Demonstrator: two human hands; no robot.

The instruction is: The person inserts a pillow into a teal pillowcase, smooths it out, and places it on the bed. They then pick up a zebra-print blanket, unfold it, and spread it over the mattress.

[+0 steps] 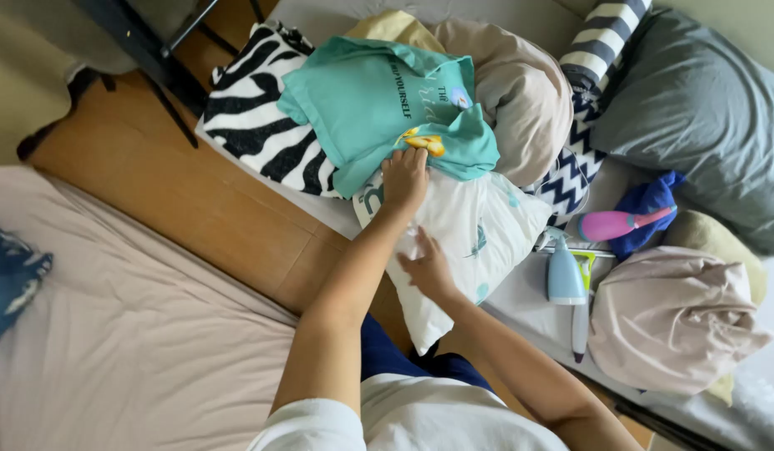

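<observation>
A teal shirt [378,104] with a small yellow print lies on a pile of laundry on a bed. My left hand [403,177] reaches to its lower edge, fingers curled on the teal cloth just below the print. Under the shirt lies a white cloth [470,230] with small teal marks, hanging over the bed's edge. My right hand [428,269] rests flat on this white cloth, fingers apart, holding nothing. Both forearms come up from the bottom of the view, over my white top and dark blue trousers.
A zebra-print cloth [249,117] lies left of the shirt, a beige bundle [525,92] behind it. Chevron cloth [570,179], grey pillow [696,117], blue cloth [650,205], pink object [612,224], light-blue handheld device [565,280] and another beige bundle [671,321] lie right. Wooden floor [178,192] and a beige mattress [128,334] are left.
</observation>
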